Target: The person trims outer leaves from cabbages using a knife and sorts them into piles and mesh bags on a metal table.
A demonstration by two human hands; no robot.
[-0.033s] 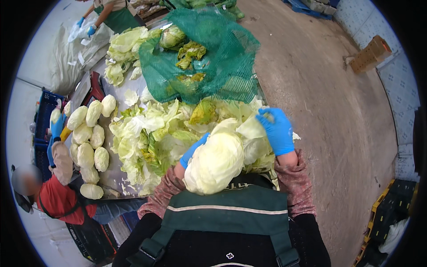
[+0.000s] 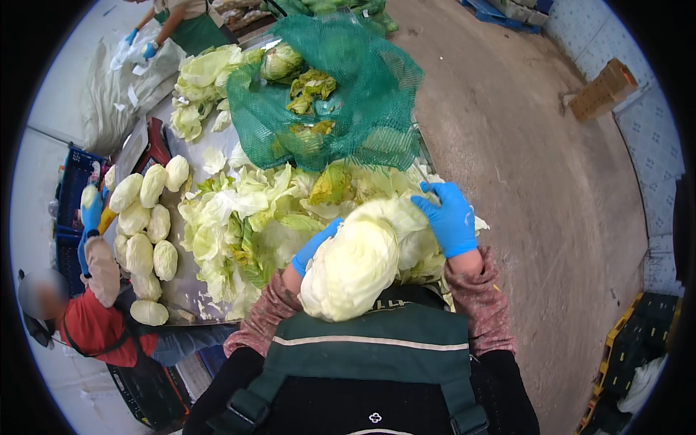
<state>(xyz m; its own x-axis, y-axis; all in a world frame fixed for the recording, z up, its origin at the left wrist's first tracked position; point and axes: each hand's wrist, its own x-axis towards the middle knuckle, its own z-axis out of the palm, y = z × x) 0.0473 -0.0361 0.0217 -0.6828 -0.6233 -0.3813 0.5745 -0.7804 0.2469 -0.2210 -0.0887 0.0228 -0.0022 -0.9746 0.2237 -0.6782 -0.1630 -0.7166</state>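
Note:
A pale green cabbage head (image 2: 349, 270) is held up close to the dark green apron (image 2: 370, 344). My left hand (image 2: 316, 248), blue-gloved, supports it from its left side; most of the fingers are hidden behind the cabbage. To the right, my blue-gloved right hand (image 2: 452, 220) is closed with thumb and fingers on a pale cabbage leaf (image 2: 402, 212) at the far right side of the head. The leaf looks smeared by motion. Beneath both hands lies a heap of loose cabbage leaves (image 2: 230, 210), some yellowed or browned.
Beyond the heap is a green mesh sack (image 2: 362, 94) with wilted cabbage in it. Trimmed cabbages (image 2: 140, 254) stand in rows on the table's left. A co-worker in red (image 2: 109, 326) reaches in there; another person (image 2: 190, 29) handles white sacks at the back left.
My right hand has shifted slightly down, and the leaf by it has swung lower and left against the cabbage head. The left hand stays in place.

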